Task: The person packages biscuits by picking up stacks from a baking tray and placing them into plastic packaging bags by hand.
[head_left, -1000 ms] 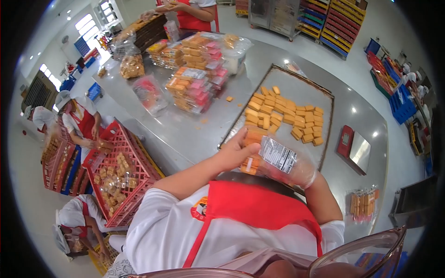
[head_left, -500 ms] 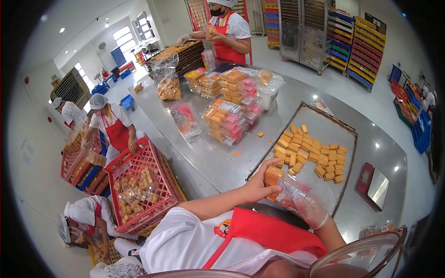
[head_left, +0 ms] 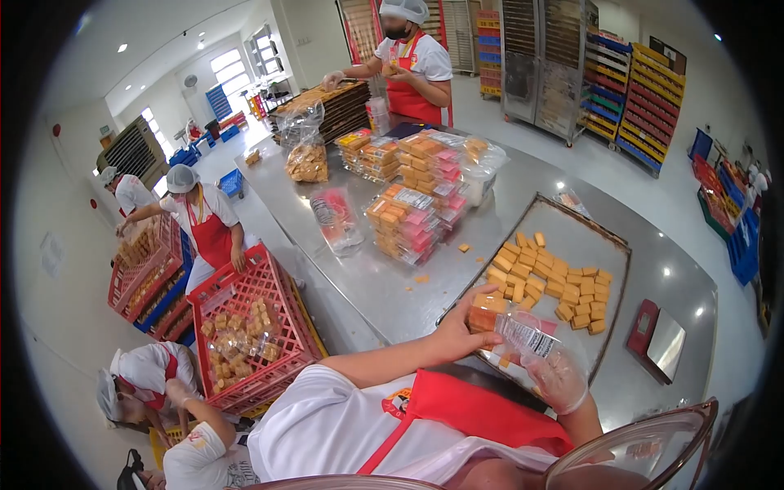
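Note:
In my left hand [head_left: 459, 331] is a clear plastic pack [head_left: 523, 333] with a printed label, its fingers wrapped around the end filled with orange-brown biscuit pieces. My right hand [head_left: 560, 379], in a clear glove, is at the pack's other end; its fingertips are partly hidden behind the plastic. Just beyond both hands, a metal baking tray [head_left: 600, 229] holds many small rectangular biscuit pieces [head_left: 545, 273] in rough rows. Stacked filled packs [head_left: 402, 214] stand farther up the steel table.
A scale [head_left: 656, 339] lies right of the tray. A flat printed plastic packet [head_left: 336, 220] and a bag of biscuits [head_left: 306, 162] are on the steel table [head_left: 359, 286]. To the left is a red crate [head_left: 282, 347] of packs. Co-workers stand opposite and at the left.
The pack has tilted slightly and its label shows more. My right hand has shifted a little at its end. At lower left, another person's arm has come into view.

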Tool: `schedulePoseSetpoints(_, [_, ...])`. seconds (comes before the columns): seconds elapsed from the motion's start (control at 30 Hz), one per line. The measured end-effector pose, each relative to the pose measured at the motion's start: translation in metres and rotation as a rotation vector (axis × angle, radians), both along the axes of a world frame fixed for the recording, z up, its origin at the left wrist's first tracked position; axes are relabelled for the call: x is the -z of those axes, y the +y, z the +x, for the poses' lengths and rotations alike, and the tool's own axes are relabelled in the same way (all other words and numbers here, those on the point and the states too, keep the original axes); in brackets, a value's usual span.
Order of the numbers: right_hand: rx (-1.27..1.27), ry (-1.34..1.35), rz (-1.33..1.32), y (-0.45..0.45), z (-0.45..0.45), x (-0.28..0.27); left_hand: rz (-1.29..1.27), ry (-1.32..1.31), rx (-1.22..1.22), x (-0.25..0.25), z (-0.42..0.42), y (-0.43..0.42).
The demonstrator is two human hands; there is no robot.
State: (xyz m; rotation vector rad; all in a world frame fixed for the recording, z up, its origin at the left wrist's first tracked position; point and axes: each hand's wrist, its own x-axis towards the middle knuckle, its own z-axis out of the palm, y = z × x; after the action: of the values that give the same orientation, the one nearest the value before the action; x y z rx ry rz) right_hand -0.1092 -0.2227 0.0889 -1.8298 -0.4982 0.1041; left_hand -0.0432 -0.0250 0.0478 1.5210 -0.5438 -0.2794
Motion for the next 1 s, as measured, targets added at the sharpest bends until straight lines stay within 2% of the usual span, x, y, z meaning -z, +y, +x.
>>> schedulePoseSetpoints(0.07, [0.010, -0.006, -0.112, -0.002, -0.002, -0.003, 0.030, -0.083, 0.015, -0.001, 0.000, 0.001])
schedulePoseSetpoints(0.13, [-0.046, 0.286, 0.378, 0.004, -0.005, -0.004, -0.012, -0.215, 0.079, 0.000, 0.003, 0.001])
schedulePoseSetpoints(0.17, [-0.074, 0.431, 0.625, 0.007, -0.006, -0.003, -0.007, -0.160, 0.115, 0.001, 0.004, 0.002])
schedulePoseSetpoints(0.23, [-0.049, 0.179, 0.126, -0.002, 0.000, 0.014, 0.011, -0.042, 0.181, 0.001, 0.008, 0.009])
schedulePoseSetpoints(0.3, [-0.092, 0.111, 0.011, -0.007, -0.003, 0.018, -0.080, -0.028, 0.179, 0.006, 0.014, 0.020])
schedulePoseSetpoints(0.37, [-0.184, 0.215, 0.271, -0.016, -0.011, -0.003, -0.238, 0.071, 0.221, 0.010, 0.030, 0.035])
schedulePoseSetpoints(0.43, [-0.011, 0.132, 0.444, -0.024, -0.013, -0.009, -0.459, 0.259, 0.309, 0.022, 0.050, 0.062])
schedulePoseSetpoints(0.47, [0.080, 0.081, 0.526, -0.030, -0.012, -0.010, -0.703, 0.435, 0.361, 0.051, 0.065, 0.078])
schedulePoseSetpoints(0.5, [0.133, 0.035, 0.490, -0.038, -0.009, -0.009, -0.946, 0.612, 0.412, 0.078, 0.081, 0.093])
schedulePoseSetpoints(0.57, [0.243, -0.051, 0.413, -0.059, -0.003, -0.006, -1.076, 0.628, 0.207, 0.091, 0.091, 0.107])
schedulePoseSetpoints(0.7, [0.532, -0.017, 0.086, -0.067, 0.005, -0.011, -1.235, 0.696, -0.125, 0.117, 0.103, 0.122])
schedulePoseSetpoints(0.8, [0.608, -0.034, -0.152, -0.069, 0.020, -0.011, -1.255, 0.673, 0.023, 0.142, 0.118, 0.127])
schedulePoseSetpoints(0.87, [0.591, -0.024, -0.334, -0.068, 0.033, -0.015, -1.202, 0.617, -0.051, 0.123, 0.110, 0.119])
schedulePoseSetpoints(0.9, [0.562, -0.016, -0.453, -0.068, 0.040, -0.015, -1.223, 0.619, 0.007, 0.119, 0.107, 0.116])
schedulePoseSetpoints(0.97, [0.440, -0.094, -0.502, -0.070, 0.059, 0.011, -1.268, 0.591, 0.110, 0.114, 0.105, 0.116])
schedulePoseSetpoints(1.0, [0.379, -0.219, -0.574, -0.067, 0.065, 0.019, -1.272, 0.579, 0.130, 0.117, 0.106, 0.117])
